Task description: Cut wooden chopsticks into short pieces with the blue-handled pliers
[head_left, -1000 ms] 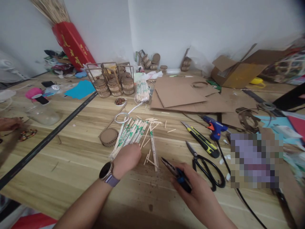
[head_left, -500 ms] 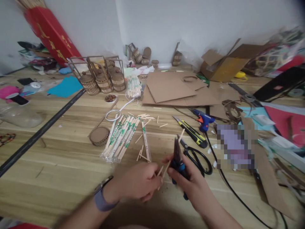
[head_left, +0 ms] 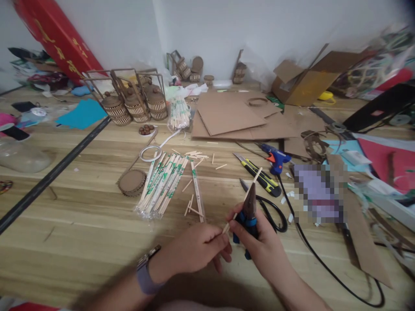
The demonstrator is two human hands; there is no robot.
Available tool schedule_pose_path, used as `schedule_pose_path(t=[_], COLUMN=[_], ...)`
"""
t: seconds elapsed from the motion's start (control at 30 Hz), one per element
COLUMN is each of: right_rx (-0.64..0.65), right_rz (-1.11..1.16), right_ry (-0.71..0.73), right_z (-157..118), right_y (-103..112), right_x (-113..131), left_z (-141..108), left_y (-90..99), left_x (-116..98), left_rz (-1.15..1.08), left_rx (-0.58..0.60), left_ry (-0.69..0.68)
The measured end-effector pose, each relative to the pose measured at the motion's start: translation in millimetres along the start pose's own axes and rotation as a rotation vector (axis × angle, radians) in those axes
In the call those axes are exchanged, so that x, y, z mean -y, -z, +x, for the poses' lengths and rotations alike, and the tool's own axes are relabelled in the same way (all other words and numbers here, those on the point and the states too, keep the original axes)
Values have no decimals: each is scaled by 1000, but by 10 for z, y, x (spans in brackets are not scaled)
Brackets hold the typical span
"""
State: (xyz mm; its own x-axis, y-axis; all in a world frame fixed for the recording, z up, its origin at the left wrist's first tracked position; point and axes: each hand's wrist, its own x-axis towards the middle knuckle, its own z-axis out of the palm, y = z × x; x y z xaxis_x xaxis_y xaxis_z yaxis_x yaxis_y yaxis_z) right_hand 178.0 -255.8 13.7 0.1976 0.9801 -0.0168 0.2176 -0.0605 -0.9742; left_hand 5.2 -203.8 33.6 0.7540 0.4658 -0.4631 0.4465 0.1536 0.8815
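Stick (head_left: 258, 174) slants between both hands above the near part of the desk (head_left: 97, 242), its upper end rising past the tip of the pliers (head_left: 250, 206) and its lower end reaching the fingers of the left hand (head_left: 204, 245). The left thumb and forefinger are pressed together, pinching that lower end; the other fingers curl loosely below. The right hand (head_left: 261, 237) is wrapped round the blue-and-black handles of the pliers, which point toward the far edge of the desk, and its thumb lies right by the stick. Whether the pliers' jaws bite the wood or merely stand against it, I cannot tell.

Between the hands and the far edge lie a heap of wrapped chopsticks (head_left: 165, 183) and loose short pieces (head_left: 196, 154). The scissors (head_left: 285, 221) lie just beyond the right hand, with the utility knife (head_left: 262, 177) and glue gun (head_left: 276, 159) farther off.

Toward the far edge, left of the middle, three lidded baskets (head_left: 138, 108) with tall handles stand side by side, their insides hidden. Just in front, a small white dish (head_left: 141, 133) holds brown beads (head_left: 147, 128). A clear bag (head_left: 179, 126) beside the baskets holds more wrapped chopsticks. Along the far edge to the right, a cardboard box (head_left: 320, 80) stands with raised flaps; its contents are unclear.
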Motion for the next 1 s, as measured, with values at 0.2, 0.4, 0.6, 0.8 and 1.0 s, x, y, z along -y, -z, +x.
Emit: schedule_pose_path(t=[0.2, 0.4, 0.6, 0.8, 1.0], right_rx=[-8, -37, -10, -17, 107], right_rz=[-32, -294, -408, -391, -195], right_ry=[74, 325, 392, 387, -17], right_z=[10, 11, 5, -4, -42], right_y=[-33, -86, -124, -141, -68], right_x=[-3, -69, -101, -79, 6], left_z=[91, 153, 178, 180, 133], left_y=[16, -31, -112, -165, -137], left_x=[78, 117, 130, 132, 103], left_rz=[-369, -589, -617, -642, -540], left_rx=[-86, -269, -258, -281, -268], left_ry=[-9, 42, -11, -54, -110])
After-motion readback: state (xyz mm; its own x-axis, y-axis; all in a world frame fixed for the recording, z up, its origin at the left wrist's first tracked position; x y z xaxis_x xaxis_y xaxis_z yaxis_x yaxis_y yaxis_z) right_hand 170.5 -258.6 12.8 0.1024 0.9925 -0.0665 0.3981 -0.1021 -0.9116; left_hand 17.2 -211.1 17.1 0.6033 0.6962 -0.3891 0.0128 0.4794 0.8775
